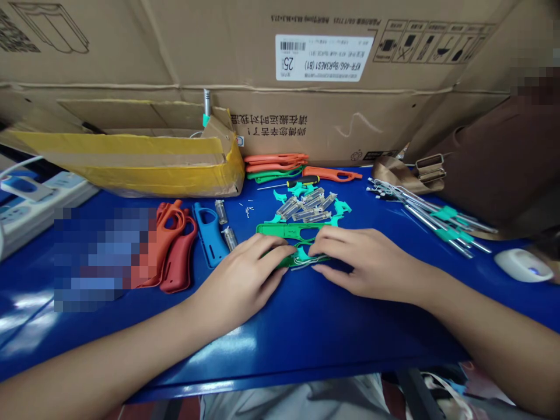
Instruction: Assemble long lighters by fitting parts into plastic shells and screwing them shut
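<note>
My left hand [256, 265] is closed around the left end of a dark green lighter casing half [285, 258]. From the other side my right hand [356, 256] grips the casing's right end, its fingertips close to a teal trigger [303, 253]. Thin wires [312, 262] run out under the right fingers, which partly hide that end. Just beyond both hands lies another green casing half [273, 230], face up on the table. Behind it are several clear fuel tanks [312, 201] and loose teal triggers [342, 207].
Red casings [177, 256] and a blue casing [207, 233] lie left, with a yellow-taped box [175, 175] behind. A screwdriver [301, 181] and orange casings [332, 174] rest by the cardboard. Metal lighter tubes [433, 219] and a white mouse [522, 265] are at right.
</note>
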`<state>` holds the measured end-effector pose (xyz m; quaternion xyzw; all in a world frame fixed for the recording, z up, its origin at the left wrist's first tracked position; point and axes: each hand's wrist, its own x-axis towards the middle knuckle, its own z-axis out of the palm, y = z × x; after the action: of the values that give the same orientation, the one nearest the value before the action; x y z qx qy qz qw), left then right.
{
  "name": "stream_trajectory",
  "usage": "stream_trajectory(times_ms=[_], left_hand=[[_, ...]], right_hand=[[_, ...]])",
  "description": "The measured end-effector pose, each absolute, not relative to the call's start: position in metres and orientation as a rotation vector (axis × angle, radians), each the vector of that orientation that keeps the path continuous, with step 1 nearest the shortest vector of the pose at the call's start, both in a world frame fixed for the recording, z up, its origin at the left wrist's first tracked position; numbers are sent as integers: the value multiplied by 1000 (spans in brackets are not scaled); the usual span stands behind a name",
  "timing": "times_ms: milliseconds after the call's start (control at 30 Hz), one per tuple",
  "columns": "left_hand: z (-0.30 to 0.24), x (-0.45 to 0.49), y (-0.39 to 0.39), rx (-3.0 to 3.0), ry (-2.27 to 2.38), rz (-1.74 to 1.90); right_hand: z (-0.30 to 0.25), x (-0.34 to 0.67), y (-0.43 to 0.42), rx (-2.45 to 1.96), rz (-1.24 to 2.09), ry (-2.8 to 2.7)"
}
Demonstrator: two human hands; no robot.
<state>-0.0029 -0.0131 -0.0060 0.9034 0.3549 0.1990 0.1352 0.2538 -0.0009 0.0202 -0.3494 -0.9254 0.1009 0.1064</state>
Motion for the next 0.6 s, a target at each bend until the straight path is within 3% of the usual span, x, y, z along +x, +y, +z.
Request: stream_trajectory(times_ms=[267,600], left_hand=[[-6,-1,-14,2602,974,563],[-5,-4,-12,2689,936,514]], right_hand=[[7,247,-4,-965,230,-2795],[14,245,2,-1257,1142,-2057]])
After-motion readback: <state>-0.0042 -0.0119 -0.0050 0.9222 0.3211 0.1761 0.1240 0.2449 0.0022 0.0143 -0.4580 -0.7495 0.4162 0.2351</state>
